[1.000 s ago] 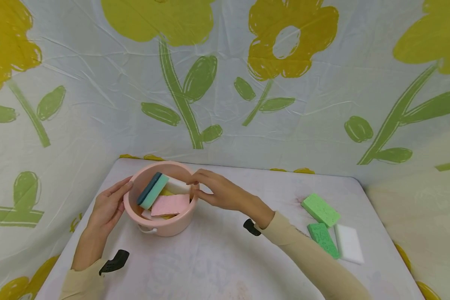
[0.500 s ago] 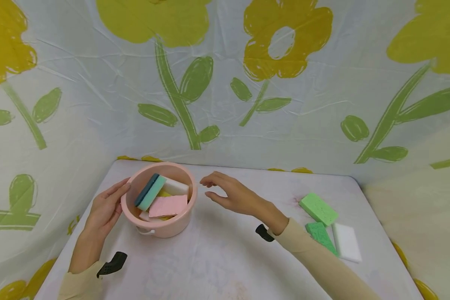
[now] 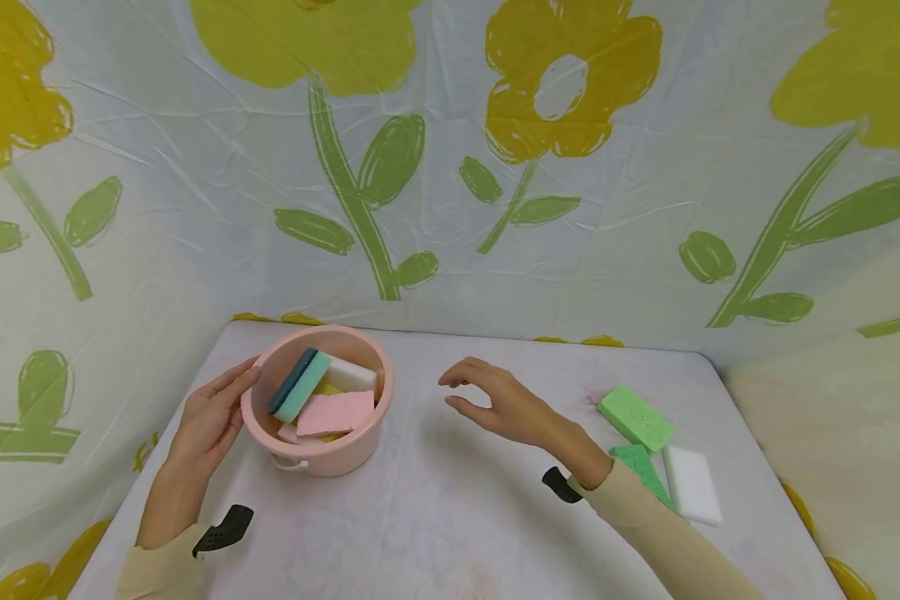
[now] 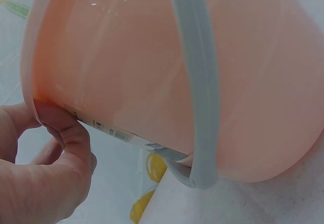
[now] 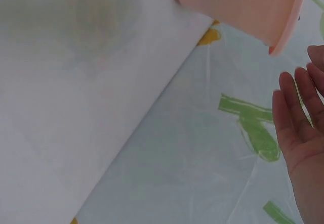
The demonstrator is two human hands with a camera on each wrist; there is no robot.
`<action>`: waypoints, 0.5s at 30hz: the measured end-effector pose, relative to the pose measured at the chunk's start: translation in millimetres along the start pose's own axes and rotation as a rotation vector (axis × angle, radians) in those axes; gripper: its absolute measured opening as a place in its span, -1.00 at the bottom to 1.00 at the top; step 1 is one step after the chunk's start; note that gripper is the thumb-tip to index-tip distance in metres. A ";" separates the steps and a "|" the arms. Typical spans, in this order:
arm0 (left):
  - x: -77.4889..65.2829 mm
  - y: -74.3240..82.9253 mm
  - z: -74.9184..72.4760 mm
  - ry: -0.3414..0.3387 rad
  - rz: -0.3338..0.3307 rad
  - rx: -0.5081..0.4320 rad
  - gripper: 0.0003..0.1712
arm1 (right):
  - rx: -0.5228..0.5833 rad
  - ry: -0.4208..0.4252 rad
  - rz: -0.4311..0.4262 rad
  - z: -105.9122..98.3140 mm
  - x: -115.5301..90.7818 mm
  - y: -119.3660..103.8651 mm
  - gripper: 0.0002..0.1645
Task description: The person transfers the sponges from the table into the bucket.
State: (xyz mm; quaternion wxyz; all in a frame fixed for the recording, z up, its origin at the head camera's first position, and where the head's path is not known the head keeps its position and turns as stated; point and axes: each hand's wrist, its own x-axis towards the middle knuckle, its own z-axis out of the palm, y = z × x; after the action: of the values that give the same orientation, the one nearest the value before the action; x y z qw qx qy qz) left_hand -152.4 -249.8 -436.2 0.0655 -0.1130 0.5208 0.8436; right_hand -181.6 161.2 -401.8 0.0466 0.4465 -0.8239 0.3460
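Note:
My left hand [image 3: 206, 421] pinches the left rim of a pink bucket [image 3: 345, 458]; the left wrist view has the thumb and fingers on either side of that rim. Inside the bucket lie a teal sponge with a dark blue scouring layer [image 3: 300, 385], a pink sponge [image 3: 336, 412], a white sponge [image 3: 351, 372] and something yellow, partly covered. To the right of the bucket, my right hand [image 3: 506, 404] hovers over the table, fingers loosely bent and thumb apart, holding nothing. In the right wrist view its fingers [image 5: 288, 97] are apart from the bucket.
At the table's right side lie a light green sponge [image 3: 636, 418], a darker green sponge [image 3: 641, 468] partly behind the right forearm, and a white sponge [image 3: 692, 485]. A flower-printed cloth [image 3: 450, 275] hangs behind and beside the table [image 3: 435, 533]. The bucket's pale handle [image 4: 202, 92] hangs down.
My right hand has left the bucket's right rim and moved to the right, its fingers parting from the rim. The left hand stays at the left rim.

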 end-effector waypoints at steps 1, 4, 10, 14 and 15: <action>-0.3 0.1 0.0 0.002 -0.001 0.002 -0.35 | 0.006 0.002 0.008 -0.5 -2.9 1.0 -0.69; -0.6 0.1 -0.1 0.003 0.000 0.005 -0.35 | 0.022 0.013 0.026 -1.6 -11.5 4.2 -0.72; -0.3 -0.2 -0.4 0.005 0.007 0.002 -0.36 | 0.019 0.056 0.029 -2.6 -29.9 11.8 -0.72; 0.1 -0.6 0.0 0.010 -0.001 0.017 -0.33 | 0.015 0.080 0.055 -3.8 -45.0 16.2 -0.68; 0.1 -0.7 0.1 0.010 -0.003 0.019 -0.32 | 0.012 0.085 0.061 -4.2 -48.5 17.2 -0.67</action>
State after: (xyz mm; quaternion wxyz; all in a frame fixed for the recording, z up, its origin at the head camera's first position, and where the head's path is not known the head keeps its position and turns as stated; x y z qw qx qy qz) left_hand -152.4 -249.3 -436.8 0.0651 -0.1172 0.5289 0.8380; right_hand -166.8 204.1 -426.4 0.0684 0.4065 -0.8322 0.3710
